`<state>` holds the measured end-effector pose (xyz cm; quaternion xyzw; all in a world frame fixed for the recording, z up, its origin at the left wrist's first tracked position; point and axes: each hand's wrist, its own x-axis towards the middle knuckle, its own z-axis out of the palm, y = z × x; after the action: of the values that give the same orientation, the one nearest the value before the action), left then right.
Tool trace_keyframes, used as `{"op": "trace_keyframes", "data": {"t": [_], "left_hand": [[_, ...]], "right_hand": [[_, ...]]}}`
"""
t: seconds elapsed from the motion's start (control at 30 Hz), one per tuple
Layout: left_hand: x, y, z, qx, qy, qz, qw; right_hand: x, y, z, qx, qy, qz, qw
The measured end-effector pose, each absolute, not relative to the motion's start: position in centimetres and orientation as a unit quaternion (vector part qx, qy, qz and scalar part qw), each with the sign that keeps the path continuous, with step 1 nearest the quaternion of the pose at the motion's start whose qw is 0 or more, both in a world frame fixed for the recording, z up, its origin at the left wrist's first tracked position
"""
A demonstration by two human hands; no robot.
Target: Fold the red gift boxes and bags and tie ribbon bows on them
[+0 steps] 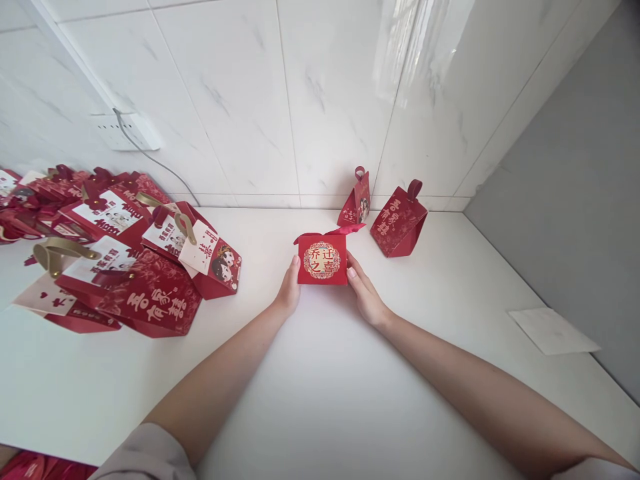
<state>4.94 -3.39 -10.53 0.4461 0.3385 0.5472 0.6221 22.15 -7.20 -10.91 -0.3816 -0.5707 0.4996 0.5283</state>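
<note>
Between my two hands is a small red gift box [323,260] with a round gold emblem and characters on its front and a pink-red ribbon on top. My left hand [290,287] presses its left side, the thumb along the edge. On the opposite side my right hand [366,292] grips the box with its fingers at the right edge. Behind it stands a small red triangular box [356,200] with a loop handle. A larger dark red box [399,221] with a ribbon loop stands to the right of that one.
Many red gift boxes [150,293] with gold or red handles crowd the left of the white table [320,387]. A white paper [553,331] lies at the right edge. A cable [155,160] runs down from a wall socket [123,131]. Red material [40,465] shows at lower left.
</note>
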Motion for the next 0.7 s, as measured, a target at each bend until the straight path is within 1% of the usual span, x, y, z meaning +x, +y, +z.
{"op": "trace_keyframes", "data": {"t": [0.13,0.23,0.33,0.43,0.57,0.63,0.7], "left_hand": [[4.9,-3.4,-10.2,0.452,0.349,0.549,0.611],[4.8,-3.4,-10.2,0.476,0.374,0.539,0.586],[4.6,-3.4,-10.3,0.518,0.405,0.552,0.512],[4.7,-3.9,-10.1,0.544,0.435,0.565,0.441],[5.0,-4.5,-9.4,0.602,0.364,0.542,0.46],[5.1,-4.5,-9.3,0.593,0.362,0.534,0.482],[5.0,-4.2,-9.4,0.545,0.375,0.545,0.516]], "right_hand": [[22.2,-7.4,-11.0,-0.368,-0.568,0.513,0.528],[22.0,-7.4,-11.0,-0.363,-0.561,0.505,0.546],[21.8,-7.3,-11.0,-0.393,-0.554,0.451,0.579],[21.6,-7.3,-11.0,-0.435,-0.563,0.386,0.587],[21.7,-7.7,-10.6,-0.439,-0.603,0.34,0.572],[21.7,-8.0,-10.2,-0.421,-0.612,0.35,0.571],[21.7,-8.2,-9.8,-0.401,-0.607,0.381,0.571]]}}
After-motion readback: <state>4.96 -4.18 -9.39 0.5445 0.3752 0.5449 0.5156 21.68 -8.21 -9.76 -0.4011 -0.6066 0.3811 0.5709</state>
